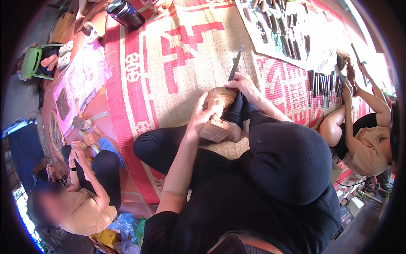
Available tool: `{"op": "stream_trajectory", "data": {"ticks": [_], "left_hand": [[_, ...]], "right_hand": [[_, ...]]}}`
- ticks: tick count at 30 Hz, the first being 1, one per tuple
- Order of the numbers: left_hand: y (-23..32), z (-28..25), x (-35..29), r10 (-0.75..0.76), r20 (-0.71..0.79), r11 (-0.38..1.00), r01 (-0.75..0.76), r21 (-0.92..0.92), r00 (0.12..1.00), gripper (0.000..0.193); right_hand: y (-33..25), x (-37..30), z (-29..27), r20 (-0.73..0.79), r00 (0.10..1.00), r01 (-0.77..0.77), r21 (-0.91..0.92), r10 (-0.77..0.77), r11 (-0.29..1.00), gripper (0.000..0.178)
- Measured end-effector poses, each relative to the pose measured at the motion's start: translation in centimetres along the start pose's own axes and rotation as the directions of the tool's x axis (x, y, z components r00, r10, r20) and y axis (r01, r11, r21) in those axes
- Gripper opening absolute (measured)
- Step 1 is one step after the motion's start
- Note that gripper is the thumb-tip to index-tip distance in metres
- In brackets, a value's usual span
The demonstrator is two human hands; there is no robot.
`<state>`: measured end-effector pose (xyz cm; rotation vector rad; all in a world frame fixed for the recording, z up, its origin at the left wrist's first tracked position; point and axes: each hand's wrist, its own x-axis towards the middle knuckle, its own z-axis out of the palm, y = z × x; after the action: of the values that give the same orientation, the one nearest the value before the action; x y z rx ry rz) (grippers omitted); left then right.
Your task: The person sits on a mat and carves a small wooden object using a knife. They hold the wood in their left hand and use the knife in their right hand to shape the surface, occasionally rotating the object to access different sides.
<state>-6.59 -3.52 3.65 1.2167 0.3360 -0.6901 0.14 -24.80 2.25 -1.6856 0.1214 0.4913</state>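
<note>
My left hand (199,116) is wrapped round a light-brown wooden carving (215,131) with a square block base, which rests tilted between my crossed legs. The carving's rounded upper end points away from me, and its finer shape is partly hidden by my fingers. My right hand (246,86) grips a long, dark carving tool (235,65) just right of the carving's upper end. The tool's far end sticks up and away from me; its near end is hidden at my hand and the wood, so I cannot tell whether it touches.
A red and cream woven mat (148,84) lies beneath me. Several carving tools (289,34) lie on a white sheet at the far right, with another row (323,86) nearer. A dark jar (125,15) stands far left. People work at left (86,203) and right (368,144).
</note>
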Motion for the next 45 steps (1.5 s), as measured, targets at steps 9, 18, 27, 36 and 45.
{"op": "stream_trajectory", "data": {"ticks": [9,18,27,36,45], "left_hand": [[-0.4,0.3,0.2,0.020,0.006,0.998,-0.020,-0.067,1.000,0.084],[0.5,0.3,-0.3,-0.011,0.038,1.000,0.010,0.022,0.999,0.082],[-0.5,-0.5,0.1,-0.010,-0.015,1.000,0.010,-0.013,1.000,0.083],[-0.8,-0.4,0.3,0.018,-0.018,0.997,-0.020,-0.078,1.000,0.083],[-0.6,-0.2,0.2,0.016,-0.008,0.998,-0.016,-0.063,1.000,0.082]], "right_hand": [[1.6,0.7,-0.4,0.019,0.999,-0.032,0.102,0.030,0.994,0.008],[-0.1,0.4,-1.4,-0.052,0.990,-0.106,0.325,0.130,0.940,0.008],[-1.0,0.2,0.3,-0.058,0.994,-0.078,0.203,0.091,0.976,0.007],[0.4,-0.2,-0.3,0.107,0.994,-0.012,0.110,0.000,0.994,0.010],[0.3,0.0,-1.7,0.007,0.992,-0.120,0.295,0.124,0.948,0.010]]}}
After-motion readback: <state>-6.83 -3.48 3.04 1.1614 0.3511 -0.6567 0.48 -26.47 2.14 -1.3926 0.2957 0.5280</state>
